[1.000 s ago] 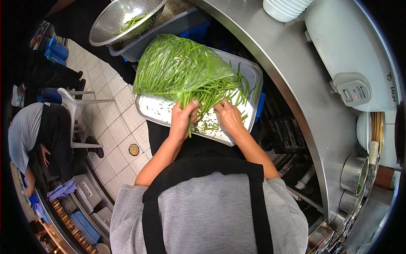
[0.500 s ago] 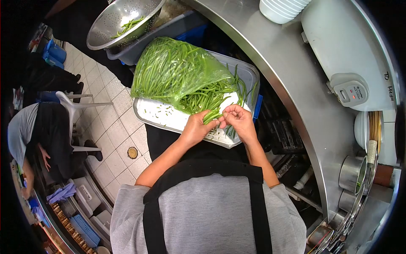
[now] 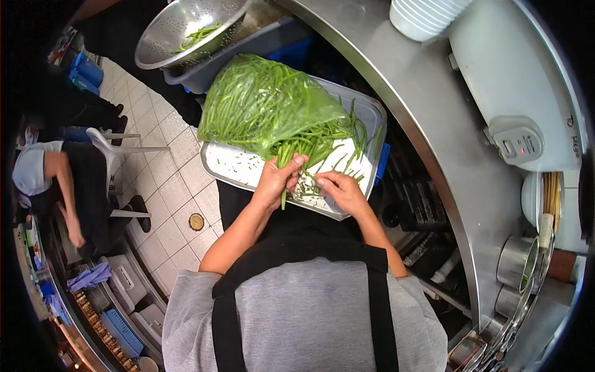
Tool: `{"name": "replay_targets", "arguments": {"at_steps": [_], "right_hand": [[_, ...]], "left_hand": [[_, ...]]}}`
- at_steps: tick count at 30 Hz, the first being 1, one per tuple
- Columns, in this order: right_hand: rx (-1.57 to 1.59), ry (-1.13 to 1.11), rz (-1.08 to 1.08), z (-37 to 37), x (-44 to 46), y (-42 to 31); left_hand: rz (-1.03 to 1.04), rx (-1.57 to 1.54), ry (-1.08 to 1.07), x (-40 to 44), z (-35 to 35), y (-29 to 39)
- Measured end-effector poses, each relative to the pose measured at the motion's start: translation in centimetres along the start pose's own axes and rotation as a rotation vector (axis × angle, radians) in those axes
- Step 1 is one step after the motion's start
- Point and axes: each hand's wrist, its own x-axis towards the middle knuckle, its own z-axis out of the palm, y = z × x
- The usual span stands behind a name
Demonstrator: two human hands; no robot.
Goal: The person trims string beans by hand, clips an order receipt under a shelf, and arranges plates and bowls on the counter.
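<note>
A clear plastic bag of green beans (image 3: 266, 105) lies on a metal tray (image 3: 214, 162), its open end toward the tray's right side. Loose beans (image 3: 359, 131) spread from its mouth, and short cut bits dot the white tray bottom. My left hand (image 3: 279, 180) is closed round a small bunch of beans, some hanging below the fingers. Just right of it, my right hand (image 3: 339, 188) pinches the end of a bean between thumb and fingers, over the tray's near edge.
Beyond the bag, a steel colander (image 3: 186, 37) with some beans rests on a grey bin (image 3: 198, 77). A steel counter (image 3: 396, 56) curves along the right, bearing white bowls (image 3: 421, 15) and a rice cooker (image 3: 520, 80). A co-worker (image 3: 68, 180) bends near a white chair (image 3: 111, 149) at left.
My hands have moved apart a little, the left one back toward the bag's mouth with its beans pointing down. The co-worker's arm at left has lifted and shifted.
</note>
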Motion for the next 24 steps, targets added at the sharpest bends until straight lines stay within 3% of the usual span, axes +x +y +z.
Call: {"name": "replay_targets", "arguments": {"at_steps": [7,12,16,19,21,22,23,24], "right_hand": [[-0.097,0.009,0.015,-0.1,0.0,0.5],[0.174,-0.024,0.092,0.4,0.4,1.1],[0.832,0.062,0.317,1.2,0.8,0.1],[1.056,0.165,0.244,0.3,1.0,1.7],[0.857,0.242,0.268,-0.4,0.4,1.6],[0.642,0.221,0.182,-0.7,0.0,1.6],[0.423,0.198,0.108,-1.0,-0.5,1.7],[0.276,0.223,0.077,-1.0,-1.1,1.8]], "left_hand": [[0.114,-0.072,0.049,0.5,0.1,-0.7],[0.244,-0.095,0.006,0.4,0.7,-0.8],[0.4,0.011,-0.13,-0.1,1.8,-1.1],[0.404,0.048,-0.136,-1.8,2.6,1.3],[0.39,0.292,-0.058,-1.0,1.7,3.5],[0.63,0.512,0.041,-0.2,0.9,4.8],[0.987,0.925,0.219,0.6,-0.1,6.8],[1.13,1.012,0.246,2.4,-1.7,8.8]]}}
